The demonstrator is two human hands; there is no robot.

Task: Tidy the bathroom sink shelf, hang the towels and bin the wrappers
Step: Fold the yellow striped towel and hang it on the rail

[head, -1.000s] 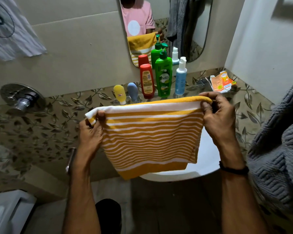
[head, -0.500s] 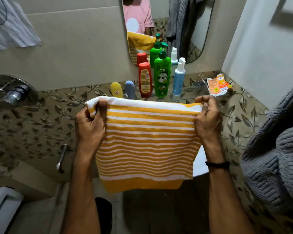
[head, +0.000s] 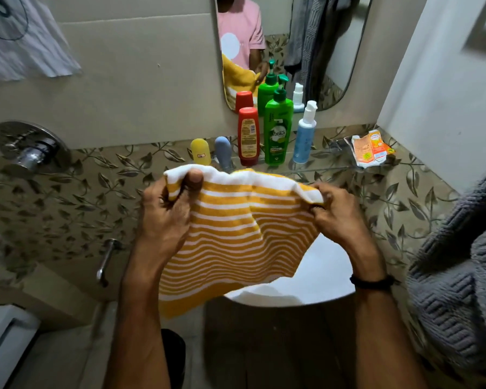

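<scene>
A yellow and white striped towel (head: 230, 242) hangs folded in front of me over the white sink (head: 320, 279). My left hand (head: 166, 217) pinches its top left corner and my right hand (head: 337, 214) grips its top right corner. The top edge sags between them. On the glass shelf (head: 326, 171) behind stand a yellow tube (head: 200, 155), a blue-grey tube (head: 223, 153), a red bottle (head: 248, 136), a green pump bottle (head: 277, 133) and a light blue pump bottle (head: 305, 136). Orange and white wrappers (head: 369, 148) lie at the shelf's right end.
A grey knitted towel (head: 460, 276) hangs at the right edge. A chrome mixer valve (head: 28, 150) and a spout (head: 105, 261) are on the left wall. A mirror (head: 292, 46) is above the shelf. A white garment (head: 20, 40) hangs top left. A white toilet (head: 3, 338) is bottom left.
My hands have come closer together, so the towel's top edge has gone slack and the cloth is bunched and skewed. The right hand has dropped slightly.
</scene>
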